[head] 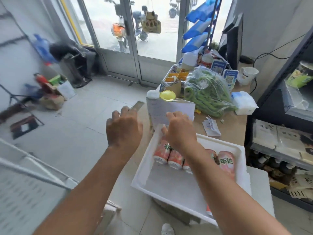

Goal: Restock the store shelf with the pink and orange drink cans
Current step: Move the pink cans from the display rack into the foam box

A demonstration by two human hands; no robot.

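In the foam box (144, 167), stiff, slick, likely full drink cans (226, 162) suit a mid-body grasp; right hand (179, 131) curls over them, hold unseen; left hand (124, 128) relaxed, empty.

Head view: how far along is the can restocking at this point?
Done: the near half of the foam box is bare, hinting some stock has gone. In hand: right hand reaches over the cans, grip unclear; left hand looks empty. Left: at least five cans lie boxed.

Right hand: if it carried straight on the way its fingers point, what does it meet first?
Probably the white folded paper standing just past the far rim of the foam box; the right hand points at it, though depth is unclear.
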